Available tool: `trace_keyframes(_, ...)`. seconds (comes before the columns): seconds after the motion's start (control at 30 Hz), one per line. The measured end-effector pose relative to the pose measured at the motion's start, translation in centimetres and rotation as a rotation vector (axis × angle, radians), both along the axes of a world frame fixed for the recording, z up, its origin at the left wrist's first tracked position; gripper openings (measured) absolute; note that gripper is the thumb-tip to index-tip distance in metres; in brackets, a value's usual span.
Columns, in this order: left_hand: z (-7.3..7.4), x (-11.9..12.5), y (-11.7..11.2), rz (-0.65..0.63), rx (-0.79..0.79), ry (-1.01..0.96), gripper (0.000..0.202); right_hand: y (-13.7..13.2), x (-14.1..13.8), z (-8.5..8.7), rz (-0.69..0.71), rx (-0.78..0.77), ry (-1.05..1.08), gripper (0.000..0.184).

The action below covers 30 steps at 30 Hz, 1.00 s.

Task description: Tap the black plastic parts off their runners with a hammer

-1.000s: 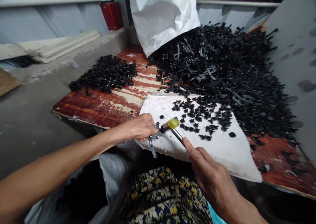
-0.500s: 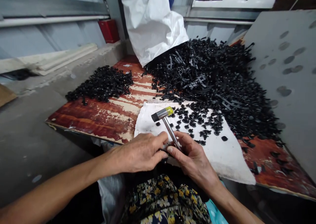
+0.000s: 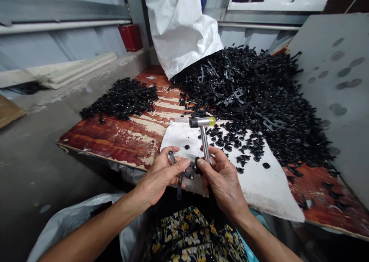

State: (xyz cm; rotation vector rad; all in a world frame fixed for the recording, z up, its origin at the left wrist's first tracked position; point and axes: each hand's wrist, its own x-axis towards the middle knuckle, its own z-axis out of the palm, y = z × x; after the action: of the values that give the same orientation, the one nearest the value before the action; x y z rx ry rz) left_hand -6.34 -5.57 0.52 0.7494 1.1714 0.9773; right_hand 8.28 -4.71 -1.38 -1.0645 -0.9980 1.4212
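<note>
My left hand (image 3: 161, 174) is closed on a black plastic sprue piece (image 3: 183, 176) with thin arms, held just in front of the board's near edge. My right hand (image 3: 223, 177) grips the metal handle of a small hammer (image 3: 203, 131), whose yellow-tipped head points up over the white pad (image 3: 259, 181). The right hand's fingertips also pinch a round part of the same black piece. Both hands meet above my flowered lap.
Several small black caps (image 3: 230, 139) lie loose on the white pad. A large heap of black plastic parts (image 3: 259, 92) spills from a white sack (image 3: 181, 27) at the back; a smaller heap (image 3: 121, 98) sits left on the worn red board (image 3: 115, 133). A grey panel (image 3: 340, 85) stands right.
The hammer came off the pad and now stands upright in my right hand. Both hands drew back towards me and lifted the black sprue piece between them.
</note>
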Motion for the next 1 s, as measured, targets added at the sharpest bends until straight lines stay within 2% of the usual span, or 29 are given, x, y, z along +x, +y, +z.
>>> trace_keyframes(0.07, 0.1, 0.4, 0.1, -0.013, -0.027, -0.037, 0.064, 0.3, -0.2, -0.2, -0.011, 0.008, 0.000, 0.028)
trace_keyframes(0.17, 0.3, 0.4, 1.1, -0.054, -0.032, -0.026, 0.045, 0.4, -0.1, -0.6, -0.026, 0.017, -0.012, 0.026)
trace_keyframes(0.27, 0.7, -0.5, 3.0, 0.016, -0.012, 0.064, 0.027, 0.1, 0.7, -0.8, -0.060, 0.030, -0.037, 0.026)
trace_keyframes(0.33, 1.0, -1.1, 4.4, 0.036, -0.039, 0.143, 0.022, -0.4, 1.5, -0.9, -0.110, 0.035, -0.061, 0.027)
trace_keyframes(0.43, 1.5, -1.6, 5.9, 0.001, -0.069, 0.238, 0.022, -1.2, 2.6, -1.0, -0.181, -0.022, -0.088, 0.034)
trace_keyframes(0.57, 1.4, -1.5, 6.9, -0.050, -0.063, 0.273, 0.023, -2.0, 3.2, -1.3, -0.198, -0.118, -0.092, 0.046)
trace_keyframes(0.77, 1.0, -1.5, 7.1, -0.101, -0.105, 0.272, 0.024, -2.0, 3.2, -1.3, -0.163, -0.117, -0.094, 0.047)
trace_keyframes(1.0, 0.7, -1.5, 7.0, -0.078, -0.106, 0.267, 0.030, -2.1, 3.2, -1.3, -0.161, -0.091, -0.097, 0.042)
